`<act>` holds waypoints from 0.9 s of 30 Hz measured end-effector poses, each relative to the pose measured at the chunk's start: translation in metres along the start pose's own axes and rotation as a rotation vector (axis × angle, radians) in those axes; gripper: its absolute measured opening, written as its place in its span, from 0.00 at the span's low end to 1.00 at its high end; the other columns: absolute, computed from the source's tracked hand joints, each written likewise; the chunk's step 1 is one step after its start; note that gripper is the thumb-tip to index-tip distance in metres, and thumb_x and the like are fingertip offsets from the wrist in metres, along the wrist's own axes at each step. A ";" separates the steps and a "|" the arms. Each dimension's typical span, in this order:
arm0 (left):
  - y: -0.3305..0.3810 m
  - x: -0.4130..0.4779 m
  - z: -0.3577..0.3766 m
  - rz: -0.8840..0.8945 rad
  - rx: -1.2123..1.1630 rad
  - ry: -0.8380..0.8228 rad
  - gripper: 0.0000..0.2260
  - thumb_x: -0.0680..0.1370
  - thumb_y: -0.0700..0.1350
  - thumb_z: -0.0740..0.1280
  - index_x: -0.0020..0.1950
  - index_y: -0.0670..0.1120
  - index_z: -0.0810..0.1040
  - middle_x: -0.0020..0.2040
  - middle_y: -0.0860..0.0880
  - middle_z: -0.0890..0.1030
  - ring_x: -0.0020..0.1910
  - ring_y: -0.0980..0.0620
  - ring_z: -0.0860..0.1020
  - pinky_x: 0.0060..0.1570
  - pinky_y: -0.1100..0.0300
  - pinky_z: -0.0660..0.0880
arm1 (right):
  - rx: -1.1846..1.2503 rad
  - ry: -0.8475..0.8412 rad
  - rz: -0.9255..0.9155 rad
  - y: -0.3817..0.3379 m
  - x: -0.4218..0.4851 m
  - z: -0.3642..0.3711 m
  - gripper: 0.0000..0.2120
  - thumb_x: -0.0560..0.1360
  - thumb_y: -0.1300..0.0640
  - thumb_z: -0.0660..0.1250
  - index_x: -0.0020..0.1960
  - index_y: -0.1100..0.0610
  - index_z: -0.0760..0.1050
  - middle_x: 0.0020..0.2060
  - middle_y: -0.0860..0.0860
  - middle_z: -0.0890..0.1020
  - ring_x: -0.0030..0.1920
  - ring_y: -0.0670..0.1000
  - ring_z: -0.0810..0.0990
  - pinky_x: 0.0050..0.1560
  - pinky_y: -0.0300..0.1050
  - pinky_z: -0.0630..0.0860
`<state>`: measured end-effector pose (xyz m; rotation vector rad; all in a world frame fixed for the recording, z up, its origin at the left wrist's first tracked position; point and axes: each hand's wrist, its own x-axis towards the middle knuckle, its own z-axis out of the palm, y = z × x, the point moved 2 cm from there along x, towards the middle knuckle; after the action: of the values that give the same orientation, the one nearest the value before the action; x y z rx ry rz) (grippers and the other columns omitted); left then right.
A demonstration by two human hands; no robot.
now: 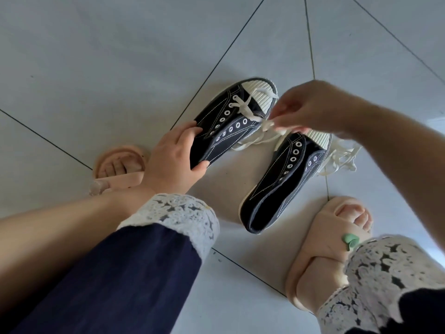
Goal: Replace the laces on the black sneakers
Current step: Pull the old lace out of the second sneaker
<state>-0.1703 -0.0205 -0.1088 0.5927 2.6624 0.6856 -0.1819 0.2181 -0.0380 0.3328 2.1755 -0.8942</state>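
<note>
Head view: the left hand [173,160] is gripping the 1st black sneaker [231,121] at its 7 o'clock heel end, bracing it. At 3 o'clock, the blurred right hand [310,109] is pinching the white lace [245,109], which is sitting only in the toe eyelets. Drawing it straight through, with the shoe braced, should be avoiding snags. The 2nd sneaker [284,179] is lying unlaced at 5 o'clock.
</note>
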 end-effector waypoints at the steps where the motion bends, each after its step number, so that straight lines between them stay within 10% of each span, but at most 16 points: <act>1: 0.000 0.000 0.000 -0.002 0.002 0.002 0.24 0.65 0.41 0.74 0.59 0.37 0.74 0.62 0.42 0.75 0.56 0.40 0.75 0.57 0.50 0.70 | -0.047 -0.039 -0.059 -0.005 0.003 0.009 0.05 0.72 0.55 0.69 0.48 0.51 0.80 0.40 0.41 0.80 0.39 0.36 0.78 0.44 0.30 0.70; 6: 0.001 -0.001 0.000 -0.007 0.004 0.006 0.24 0.64 0.40 0.74 0.59 0.38 0.74 0.62 0.42 0.75 0.57 0.40 0.75 0.57 0.51 0.69 | -0.153 0.350 -0.198 -0.032 0.027 0.016 0.08 0.76 0.54 0.63 0.51 0.51 0.80 0.43 0.41 0.77 0.46 0.41 0.75 0.49 0.29 0.67; 10: 0.001 -0.001 0.000 -0.008 0.007 0.007 0.25 0.64 0.40 0.74 0.60 0.38 0.74 0.63 0.42 0.75 0.57 0.40 0.74 0.58 0.53 0.68 | -0.374 0.308 -0.167 -0.045 0.056 0.032 0.11 0.77 0.59 0.60 0.55 0.54 0.78 0.52 0.50 0.80 0.53 0.52 0.78 0.51 0.44 0.75; 17: 0.000 -0.001 0.000 -0.004 -0.001 -0.003 0.25 0.64 0.40 0.74 0.59 0.37 0.75 0.62 0.42 0.75 0.57 0.40 0.75 0.57 0.56 0.65 | -0.961 0.371 -0.272 -0.053 0.065 0.046 0.08 0.74 0.66 0.60 0.39 0.56 0.70 0.36 0.51 0.69 0.36 0.53 0.68 0.39 0.44 0.62; 22: -0.001 0.000 -0.002 -0.023 -0.020 -0.006 0.25 0.66 0.41 0.73 0.61 0.37 0.73 0.63 0.42 0.74 0.59 0.41 0.74 0.60 0.54 0.66 | -0.262 0.452 -0.070 -0.028 0.061 0.027 0.08 0.74 0.61 0.60 0.45 0.63 0.77 0.41 0.54 0.79 0.37 0.52 0.78 0.35 0.45 0.76; 27: 0.001 -0.002 -0.002 -0.015 -0.012 -0.015 0.25 0.66 0.41 0.73 0.61 0.38 0.73 0.63 0.43 0.74 0.60 0.42 0.73 0.61 0.54 0.66 | 0.283 0.356 0.146 -0.001 0.041 0.024 0.09 0.73 0.59 0.61 0.40 0.63 0.76 0.36 0.58 0.75 0.36 0.51 0.70 0.38 0.43 0.69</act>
<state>-0.1684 -0.0210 -0.1063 0.5723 2.6438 0.6902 -0.1971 0.1991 -0.0784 0.8337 2.3028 -1.1293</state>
